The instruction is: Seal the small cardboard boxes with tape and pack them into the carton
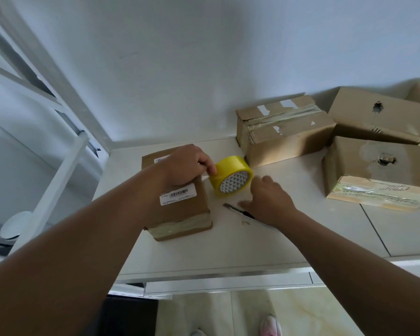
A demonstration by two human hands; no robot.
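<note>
Head view, sealing step: holding the small box just left of the tape roll with the left hand, fingers curled at the roll's rim, grip unclear. Reaching with the right hand, fingers loosely spread, over the knife on the roll's near side. Next, likely: draw tape across the seam, cut.

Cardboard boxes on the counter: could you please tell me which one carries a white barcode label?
The box under the left hand, beside the yellow tape roll; the other boxes to the right carry no barcode, only torn tape or holes.
</note>
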